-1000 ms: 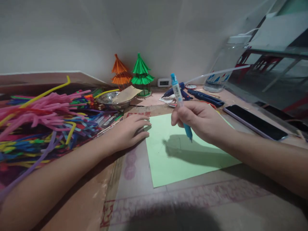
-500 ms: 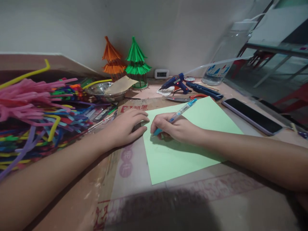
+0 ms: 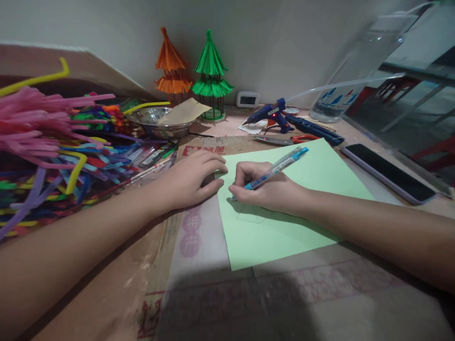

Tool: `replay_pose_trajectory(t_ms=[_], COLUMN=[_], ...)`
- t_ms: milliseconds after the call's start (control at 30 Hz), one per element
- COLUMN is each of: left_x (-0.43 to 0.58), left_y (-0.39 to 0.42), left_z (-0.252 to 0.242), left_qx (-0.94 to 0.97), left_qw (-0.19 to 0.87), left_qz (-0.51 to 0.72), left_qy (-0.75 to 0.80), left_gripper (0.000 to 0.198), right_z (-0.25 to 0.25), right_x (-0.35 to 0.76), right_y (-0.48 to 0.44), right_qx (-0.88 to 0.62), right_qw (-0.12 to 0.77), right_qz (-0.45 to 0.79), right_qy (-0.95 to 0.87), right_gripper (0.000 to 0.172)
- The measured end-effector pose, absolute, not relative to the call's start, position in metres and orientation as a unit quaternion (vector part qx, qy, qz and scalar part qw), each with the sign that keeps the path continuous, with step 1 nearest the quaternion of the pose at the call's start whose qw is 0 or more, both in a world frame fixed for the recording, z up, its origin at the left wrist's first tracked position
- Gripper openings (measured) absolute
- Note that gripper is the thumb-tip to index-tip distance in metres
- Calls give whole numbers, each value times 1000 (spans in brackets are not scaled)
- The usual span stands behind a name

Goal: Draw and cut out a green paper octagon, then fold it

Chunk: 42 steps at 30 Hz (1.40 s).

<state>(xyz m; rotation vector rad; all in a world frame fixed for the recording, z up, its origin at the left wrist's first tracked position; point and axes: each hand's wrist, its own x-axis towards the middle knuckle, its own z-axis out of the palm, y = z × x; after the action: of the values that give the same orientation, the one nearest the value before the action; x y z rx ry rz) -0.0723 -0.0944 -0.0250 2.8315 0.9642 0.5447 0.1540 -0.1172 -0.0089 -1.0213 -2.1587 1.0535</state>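
A light green sheet of paper lies at an angle on a printed cardboard piece. My right hand rests on the sheet, fingers closed round a blue-and-clear pen whose tip points down at the left part of the paper. Faint lines show on the sheet just below that hand. Flat at the paper's left edge lies my left hand, its fingers stretched out and the fingertips at the sheet; it holds nothing.
Bundles of coloured pipe cleaners fill the left side. Behind stand a metal bowl, an orange tower, a green tower, a small clock, a glue gun and pliers. A phone and clear bottle sit right.
The pen has tilted lower toward the right, and my right hand's grip has shifted slightly. Faint lines on the paper show more clearly. The whole view has shifted a little.
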Motion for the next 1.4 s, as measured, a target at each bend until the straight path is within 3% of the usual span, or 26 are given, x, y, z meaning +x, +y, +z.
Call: replay_pose_trajectory(t_ms=[967,1200,1333,1400], left_x=[-71,-93,-118,-126], left_y=[-95,-100,-100,-100], left_z=[-25,29,54,60], left_qx=[932,895,851,836], left_qw=[46,35,5,10], left_qz=[167,53,-52,-96], left_qy=[318,442,522,540], left_gripper=[33,43,39,35], right_z=[-9,-12,1,12], right_x=[153,160,167,174], right_y=[-117,-119,-125,-127], right_qx=[-380,-379,-363,-363], right_qw=[268,330,367,368], right_qz=[413,446,424,424], right_qy=[-783,-741,-744,-744], right_gripper=[24,35,27,35])
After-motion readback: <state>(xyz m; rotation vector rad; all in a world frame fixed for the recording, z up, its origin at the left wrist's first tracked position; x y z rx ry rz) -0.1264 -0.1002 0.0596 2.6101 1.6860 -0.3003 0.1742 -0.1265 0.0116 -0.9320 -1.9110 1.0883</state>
